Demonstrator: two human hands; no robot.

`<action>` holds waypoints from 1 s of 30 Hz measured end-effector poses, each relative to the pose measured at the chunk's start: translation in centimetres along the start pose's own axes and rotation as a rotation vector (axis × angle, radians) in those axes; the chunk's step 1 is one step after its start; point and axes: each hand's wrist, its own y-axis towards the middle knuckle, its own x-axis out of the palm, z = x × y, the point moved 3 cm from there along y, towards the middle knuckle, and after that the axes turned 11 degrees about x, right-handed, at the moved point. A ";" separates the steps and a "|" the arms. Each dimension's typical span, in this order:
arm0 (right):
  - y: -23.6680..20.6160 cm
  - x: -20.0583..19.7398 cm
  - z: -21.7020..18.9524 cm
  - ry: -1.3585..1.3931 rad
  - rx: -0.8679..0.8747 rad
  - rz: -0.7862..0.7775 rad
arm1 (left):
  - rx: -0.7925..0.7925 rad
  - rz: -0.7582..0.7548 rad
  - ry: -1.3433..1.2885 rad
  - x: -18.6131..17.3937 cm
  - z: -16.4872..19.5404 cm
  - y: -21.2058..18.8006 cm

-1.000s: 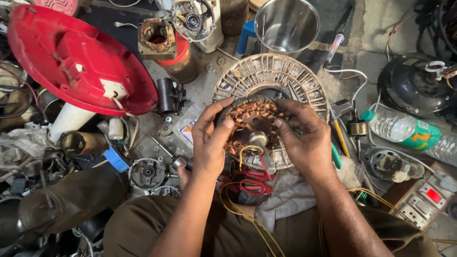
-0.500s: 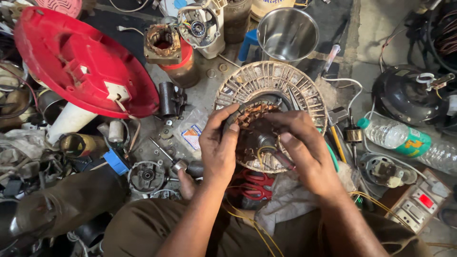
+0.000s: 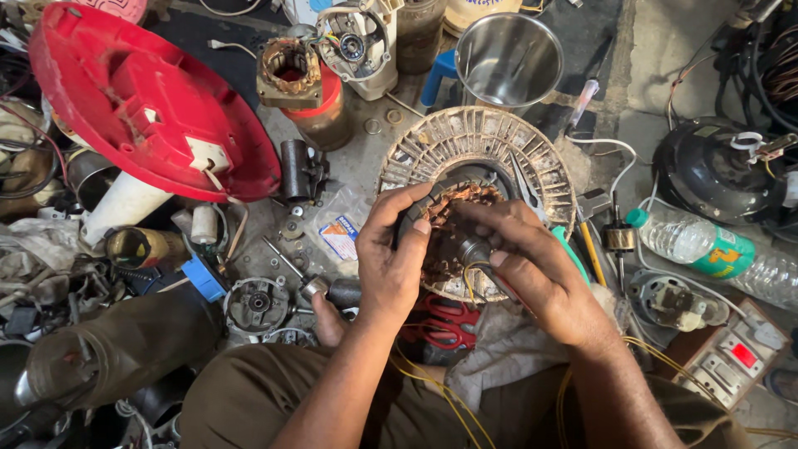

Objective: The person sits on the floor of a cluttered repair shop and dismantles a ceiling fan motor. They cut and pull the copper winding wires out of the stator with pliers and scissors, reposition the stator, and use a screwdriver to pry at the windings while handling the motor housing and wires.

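Left hand (image 3: 389, 264) and right hand (image 3: 532, 270) grip a round, copper-wound stator (image 3: 455, 249).

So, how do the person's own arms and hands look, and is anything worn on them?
The left hand and right hand are bare: no gloves, rings, watch or bracelet show. Both forearms are uncovered, with no sleeve in view. The fingers are bare too, with short nails. Olive-brown cloth trousers cover the legs below.
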 end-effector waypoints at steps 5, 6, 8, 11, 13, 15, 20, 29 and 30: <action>0.1 -0.1 0.2 -0.053 0.051 -0.011 | -0.009 -0.011 -0.010 0.0 0.0 -0.1; 0.1 -0.1 0.2 -0.039 0.052 -0.015 | -0.011 -0.010 -0.009 0.0 -0.1 -0.1; 0.1 -0.1 0.3 -0.012 0.053 -0.024 | -0.009 -0.009 -0.007 0.0 0.0 0.0; 0.2 0.0 0.2 0.014 0.029 -0.032 | -0.002 -0.012 -0.007 0.1 0.0 0.0; 0.3 0.0 0.3 0.053 0.057 -0.040 | -0.005 -0.014 -0.021 0.1 0.1 0.0; 0.4 0.0 0.4 0.078 0.076 -0.049 | -0.011 -0.012 -0.021 0.2 0.1 0.0; 0.4 0.0 0.4 0.089 0.078 -0.063 | -0.001 -0.021 -0.012 0.2 0.2 0.1; 0.4 0.2 1.1 0.019 0.104 -0.063 | -0.002 -0.023 -0.005 0.0 0.1 -0.2; 0.3 0.1 1.2 0.040 0.074 -0.058 | -0.003 -0.019 -0.015 0.0 0.1 -0.2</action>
